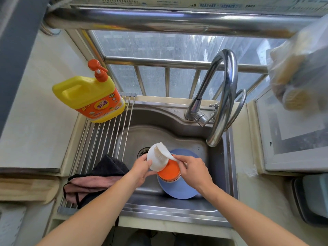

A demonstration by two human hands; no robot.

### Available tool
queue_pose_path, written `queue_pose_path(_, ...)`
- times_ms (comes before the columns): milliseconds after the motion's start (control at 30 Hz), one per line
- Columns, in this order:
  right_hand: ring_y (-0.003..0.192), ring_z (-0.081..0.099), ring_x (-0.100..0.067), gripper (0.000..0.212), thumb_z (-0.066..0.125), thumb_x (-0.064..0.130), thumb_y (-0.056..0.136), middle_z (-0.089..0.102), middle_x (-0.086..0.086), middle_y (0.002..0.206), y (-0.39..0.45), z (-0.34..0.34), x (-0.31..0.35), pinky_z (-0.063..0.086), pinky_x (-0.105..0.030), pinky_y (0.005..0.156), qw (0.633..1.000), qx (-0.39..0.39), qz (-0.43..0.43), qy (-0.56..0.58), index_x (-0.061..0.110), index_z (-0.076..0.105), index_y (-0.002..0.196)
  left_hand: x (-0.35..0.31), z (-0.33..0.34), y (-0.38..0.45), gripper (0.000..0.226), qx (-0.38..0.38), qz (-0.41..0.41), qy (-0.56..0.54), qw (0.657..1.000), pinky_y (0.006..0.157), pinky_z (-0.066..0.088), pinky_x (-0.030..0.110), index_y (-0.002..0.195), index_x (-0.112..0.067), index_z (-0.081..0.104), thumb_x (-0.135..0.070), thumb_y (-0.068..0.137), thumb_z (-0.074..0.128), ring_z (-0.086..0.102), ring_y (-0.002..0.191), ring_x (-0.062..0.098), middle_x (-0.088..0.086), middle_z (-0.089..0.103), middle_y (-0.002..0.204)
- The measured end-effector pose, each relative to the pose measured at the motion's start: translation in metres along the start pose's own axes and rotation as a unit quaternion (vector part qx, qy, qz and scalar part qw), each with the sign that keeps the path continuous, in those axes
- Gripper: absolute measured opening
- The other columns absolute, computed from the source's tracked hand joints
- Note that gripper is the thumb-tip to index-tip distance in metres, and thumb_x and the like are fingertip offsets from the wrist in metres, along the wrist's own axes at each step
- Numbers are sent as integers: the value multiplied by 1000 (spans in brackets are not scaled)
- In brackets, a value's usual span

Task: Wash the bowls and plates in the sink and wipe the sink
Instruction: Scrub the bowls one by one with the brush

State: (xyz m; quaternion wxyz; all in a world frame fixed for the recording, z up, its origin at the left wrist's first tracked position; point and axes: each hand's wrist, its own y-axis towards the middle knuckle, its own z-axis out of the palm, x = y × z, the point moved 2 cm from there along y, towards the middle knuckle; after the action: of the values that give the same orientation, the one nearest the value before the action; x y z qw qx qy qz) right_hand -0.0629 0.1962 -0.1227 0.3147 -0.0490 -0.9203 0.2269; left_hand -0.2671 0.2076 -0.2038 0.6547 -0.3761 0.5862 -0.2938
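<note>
Holding a white bowl (156,159) tilted, mouth up and rightward, the left hand (142,168) grips its rim; right hand (192,170) grips a white brush (162,153) whose long axis runs left-away into it, above the orange bowl (168,170) on a blue plate (179,189) in the sink (177,125)

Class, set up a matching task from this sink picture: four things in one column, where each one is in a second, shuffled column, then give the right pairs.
Things:
1. white bowl
2. brush
3. orange bowl
4. detergent bottle

Places:
A. standing on the roll-up rack at the sink's back left
B. held by the left hand
C. resting on the blue plate
D. gripped by the right hand

Pairs: 1-B, 2-D, 3-C, 4-A
</note>
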Motion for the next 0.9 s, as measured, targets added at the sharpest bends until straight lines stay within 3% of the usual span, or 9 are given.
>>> queue_pose_path(100,82,67,-10,31,48,38,102,76,15,91,2,3,2,57,-32,71,998,-43,23,35,45,68,125,0,3,1,32,12,-8,-8,1000,82,60,49,131,-12,54,-1,106,37,62,114,36,15,62,127)
queue_pose_path(200,81,68,-12,31,49,38,101,76,12,89,-1,9,8,57,-37,72,999,-30,-4,21,44,67,125,-1,6,-2,31,14,-1,-20,1000,82,60,48,130,-14,54,-2,107,37,62,115,35,13,63,124)
queue_pose_path(300,75,64,-11,30,47,36,101,74,13,84,9,2,0,53,-30,62,997,-49,47,39,44,71,118,1,3,-2,30,8,-5,-27,1000,84,60,48,128,-14,54,-2,107,37,63,114,33,11,63,123)
queue_pose_path(367,77,65,-9,30,48,37,101,75,16,86,10,2,1,55,-30,65,998,-29,18,55,46,70,120,-1,1,-2,29,13,-1,-20,1000,86,60,49,126,-14,56,-3,107,37,63,113,32,11,64,124)
queue_pose_path(433,77,67,-8,31,50,39,99,76,17,87,7,5,6,57,-34,69,999,0,-17,46,48,69,122,-1,1,-2,29,20,7,-3,1000,83,60,46,123,-14,58,-1,107,37,64,110,30,13,64,124)
queue_pose_path(567,71,64,-11,30,46,33,99,72,11,76,17,-1,-2,58,-36,63,997,-31,60,29,42,74,107,-1,2,-6,29,17,11,17,1000,69,62,35,121,-14,57,-1,107,37,66,100,23,10,64,117)
queue_pose_path(700,85,68,-12,32,49,34,98,76,15,92,12,2,7,56,-32,69,999,16,-1,28,47,71,118,0,2,-6,28,11,15,31,999,67,59,32,117,-15,58,-1,107,37,65,96,19,8,64,113)
queue_pose_path(800,76,66,-14,29,48,35,98,74,12,81,18,-2,-4,58,-36,66,999,-31,43,13,45,72,111,-2,3,-8,28,16,16,31,999,68,60,32,120,-15,58,-2,107,37,64,98,20,9,64,115)
queue_pose_path(900,81,68,-10,29,51,37,99,76,16,91,14,4,2,58,-36,71,999,8,-17,31,46,71,118,-3,4,-9,29,29,22,20,999,70,61,35,124,-14,59,-3,107,39,66,103,24,10,66,120)
